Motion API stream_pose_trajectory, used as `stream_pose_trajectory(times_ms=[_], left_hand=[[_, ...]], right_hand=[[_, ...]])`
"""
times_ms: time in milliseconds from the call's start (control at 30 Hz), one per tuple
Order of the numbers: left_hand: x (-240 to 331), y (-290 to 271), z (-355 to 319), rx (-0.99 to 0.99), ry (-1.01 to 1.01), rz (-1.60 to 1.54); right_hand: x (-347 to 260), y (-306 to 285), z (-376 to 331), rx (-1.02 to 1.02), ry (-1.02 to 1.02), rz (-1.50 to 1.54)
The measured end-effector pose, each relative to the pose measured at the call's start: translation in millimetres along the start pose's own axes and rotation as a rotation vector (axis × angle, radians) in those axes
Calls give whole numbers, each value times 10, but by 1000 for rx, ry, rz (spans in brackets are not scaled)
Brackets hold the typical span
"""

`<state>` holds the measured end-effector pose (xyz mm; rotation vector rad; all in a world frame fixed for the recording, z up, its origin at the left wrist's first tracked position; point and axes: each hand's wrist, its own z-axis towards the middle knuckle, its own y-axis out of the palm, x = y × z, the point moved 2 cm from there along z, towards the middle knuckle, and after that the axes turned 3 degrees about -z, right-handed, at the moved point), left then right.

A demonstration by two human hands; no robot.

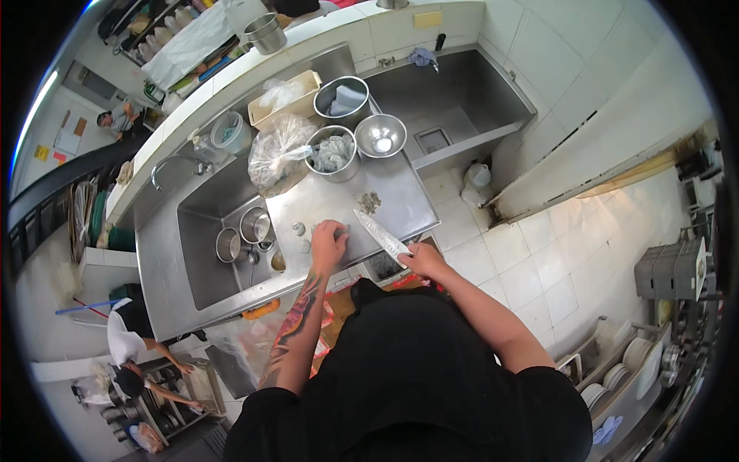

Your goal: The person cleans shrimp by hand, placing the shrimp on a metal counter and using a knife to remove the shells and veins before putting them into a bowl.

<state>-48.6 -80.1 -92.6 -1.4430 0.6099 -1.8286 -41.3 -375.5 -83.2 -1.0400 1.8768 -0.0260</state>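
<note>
My right hand [422,260] grips a large knife [381,236] by its handle; the pale, speckled blade points away and to the left over the steel counter [408,196]. On the counter my left hand [329,243] is curled, fingertips down on a small grey piece that looks like a raw shrimp, mostly covered by the fingers. A few similar grey shrimp [299,229] lie just left of that hand. Beyond the knife tip sits a small heap of brownish-grey scraps [369,202]. A steel pot [334,174] farther back holds more grey, shrimp-like pieces.
A steel bowl [381,136], another pot [341,120], a clear plastic bag [279,156] and a beige bin [265,112] crowd the counter's back. Left is a sink [202,266] with pots; another sink [469,92] lies back right. A co-worker [131,339] bends at lower left.
</note>
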Motion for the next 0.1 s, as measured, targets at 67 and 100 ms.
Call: stream_pose_trajectory(times_ms=[67, 100], left_hand=[[-8, 10, 2, 5, -3, 34], [-20, 15, 17, 18, -11, 66]], right_hand=[[-41, -56, -50, -36, 66, 9], [-33, -42, -62, -36, 68, 14]])
